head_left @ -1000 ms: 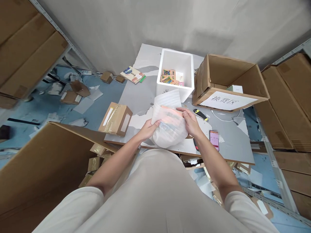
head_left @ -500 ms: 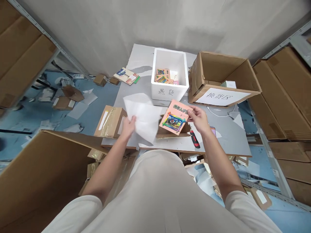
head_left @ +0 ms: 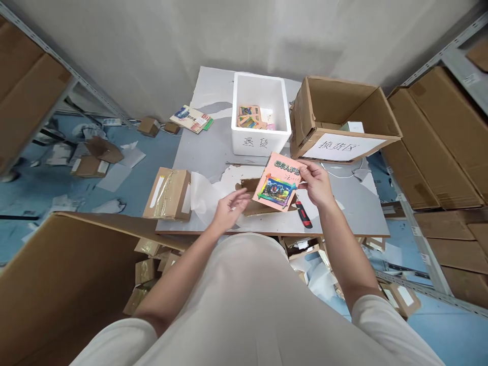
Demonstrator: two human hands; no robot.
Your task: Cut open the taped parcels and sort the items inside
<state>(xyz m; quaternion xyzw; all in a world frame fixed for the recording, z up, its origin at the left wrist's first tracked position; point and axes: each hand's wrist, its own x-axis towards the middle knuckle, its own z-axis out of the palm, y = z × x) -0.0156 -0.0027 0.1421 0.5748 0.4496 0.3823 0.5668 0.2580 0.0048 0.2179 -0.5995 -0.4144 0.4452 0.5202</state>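
Observation:
A pink book [head_left: 277, 184] with a colourful picture on its cover is held at its right edge by my right hand [head_left: 317, 184]. My left hand [head_left: 230, 209] is open, fingers apart, just left of the book and apart from it. Under the book lies an opened small cardboard box [head_left: 249, 207], partly hidden. A sheet of white paper [head_left: 203, 195] rests on the table to the left of my left hand. Beside the cardboard box is a red and black box cutter [head_left: 304, 215].
A white foam box [head_left: 261, 144] with pink books inside stands at the back, next to a large cardboard box [head_left: 345, 148] with a paper sign. A taped parcel [head_left: 170, 195] sits at the table's left edge, several books [head_left: 190, 119] behind it. Shelves with cartons flank the table.
My left hand has let go of the white paper, which now lies by the taped parcel, and has moved right toward the book. My right hand still holds the book.

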